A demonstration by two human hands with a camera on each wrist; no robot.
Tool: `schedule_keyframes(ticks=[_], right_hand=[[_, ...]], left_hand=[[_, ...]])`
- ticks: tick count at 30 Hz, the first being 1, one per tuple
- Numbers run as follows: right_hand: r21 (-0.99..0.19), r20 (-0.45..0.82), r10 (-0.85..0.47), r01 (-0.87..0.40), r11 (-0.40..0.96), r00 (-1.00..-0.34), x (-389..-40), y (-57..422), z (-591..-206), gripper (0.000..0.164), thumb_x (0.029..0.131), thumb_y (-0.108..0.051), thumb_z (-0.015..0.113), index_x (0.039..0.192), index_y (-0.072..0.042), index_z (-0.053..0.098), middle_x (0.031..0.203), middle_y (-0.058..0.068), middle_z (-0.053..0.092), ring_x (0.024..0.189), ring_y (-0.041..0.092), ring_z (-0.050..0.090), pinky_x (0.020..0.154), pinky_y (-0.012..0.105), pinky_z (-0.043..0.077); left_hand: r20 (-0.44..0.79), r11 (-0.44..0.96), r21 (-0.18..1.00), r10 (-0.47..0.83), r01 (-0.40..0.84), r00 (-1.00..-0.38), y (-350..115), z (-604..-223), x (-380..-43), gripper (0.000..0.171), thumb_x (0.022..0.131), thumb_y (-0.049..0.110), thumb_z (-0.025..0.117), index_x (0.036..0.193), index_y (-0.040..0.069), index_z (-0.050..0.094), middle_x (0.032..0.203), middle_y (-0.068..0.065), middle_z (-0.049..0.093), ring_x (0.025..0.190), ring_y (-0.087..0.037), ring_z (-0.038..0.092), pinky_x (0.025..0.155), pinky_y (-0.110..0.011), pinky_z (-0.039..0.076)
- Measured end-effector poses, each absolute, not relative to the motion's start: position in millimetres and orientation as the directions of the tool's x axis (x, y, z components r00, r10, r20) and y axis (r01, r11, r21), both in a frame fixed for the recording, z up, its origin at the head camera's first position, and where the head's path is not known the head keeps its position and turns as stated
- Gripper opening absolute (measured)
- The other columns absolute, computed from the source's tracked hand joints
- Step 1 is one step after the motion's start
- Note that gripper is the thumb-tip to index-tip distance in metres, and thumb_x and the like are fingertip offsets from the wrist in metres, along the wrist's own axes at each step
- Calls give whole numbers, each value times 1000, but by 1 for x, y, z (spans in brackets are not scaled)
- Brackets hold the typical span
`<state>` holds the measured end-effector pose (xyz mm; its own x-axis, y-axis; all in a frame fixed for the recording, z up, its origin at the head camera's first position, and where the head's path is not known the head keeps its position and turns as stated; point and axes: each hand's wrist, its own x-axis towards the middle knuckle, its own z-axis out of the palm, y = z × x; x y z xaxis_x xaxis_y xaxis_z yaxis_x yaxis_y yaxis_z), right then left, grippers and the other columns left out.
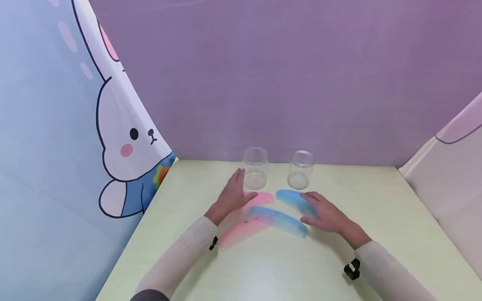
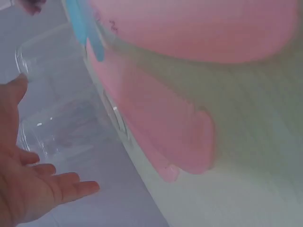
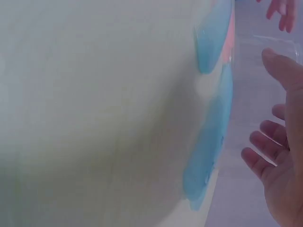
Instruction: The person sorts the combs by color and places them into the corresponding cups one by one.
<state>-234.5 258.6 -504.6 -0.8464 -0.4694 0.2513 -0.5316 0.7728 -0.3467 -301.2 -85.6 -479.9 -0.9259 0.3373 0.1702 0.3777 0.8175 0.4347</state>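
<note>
Over the pink combs my left hand (image 1: pixel 232 195) hovers with its fingers spread and nothing in them; in the left wrist view this hand (image 2: pixel 33 184) is open beside the combs. One pink comb (image 1: pixel 265 198) lies partly behind it, and another pink comb (image 1: pixel 241 234) lies nearer me. A blue comb (image 1: pixel 280 218) overlaps the nearer pink one. My right hand (image 1: pixel 326 213), fingers apart and holding nothing, is above a second blue comb (image 1: pixel 291 196), covering part of it. In the right wrist view a gap shows between this hand (image 3: pixel 284 161) and the blue comb (image 3: pixel 208 142).
Two clear jars stand behind the combs: the left jar (image 1: pixel 255 169) near my left fingertips, the right jar (image 1: pixel 300 171) farther right. A purple cloth (image 1: pixel 282 83) rises behind the pale table (image 1: pixel 271 271), and a rabbit-print cloth (image 1: pixel 124 163) hangs on the left.
</note>
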Motion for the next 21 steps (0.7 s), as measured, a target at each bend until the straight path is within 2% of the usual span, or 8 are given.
schedule_keyframes(ticks=[2,6,10,15,21], right_hand=[[-363,237,-463,-520,773,-854,-233,256,-506,76,85,-41,79,144,0,53,136,18,58,122,35,60,100,54,52],[-378,192,-460,-498,780,-867,-228,252,-509,73,84,-46,80,139,-3,57,125,12,62,111,28,63,92,49,55],[-378,161,-470,-494,783,-868,-223,248,-514,66,81,-44,82,130,-4,62,113,7,65,104,24,64,86,44,56],[-358,143,-476,-494,793,-868,-220,240,-520,60,77,-41,85,123,-6,66,105,2,66,98,19,63,83,38,55],[-329,118,-486,-496,804,-866,-217,233,-529,59,77,-42,86,120,-7,67,104,-2,63,95,13,60,83,34,55]], left_hand=[[202,800,489,284,348,-937,-85,-480,-306,100,91,51,72,160,2,20,164,-21,29,147,-41,39,114,-53,43],[233,752,589,193,296,-953,-83,-479,-316,98,90,50,74,160,6,20,159,-18,33,142,-38,45,112,-52,45],[247,695,663,149,279,-957,-78,-479,-326,94,89,48,76,158,8,25,154,-18,37,136,-37,49,111,-52,46],[235,666,704,106,245,-966,-72,-479,-339,95,89,48,76,157,5,25,155,-22,34,140,-39,45,113,-52,45],[274,642,724,70,253,-959,-63,-477,-352,101,87,47,78,158,0,23,156,-23,34,144,-39,42,116,-51,41]])
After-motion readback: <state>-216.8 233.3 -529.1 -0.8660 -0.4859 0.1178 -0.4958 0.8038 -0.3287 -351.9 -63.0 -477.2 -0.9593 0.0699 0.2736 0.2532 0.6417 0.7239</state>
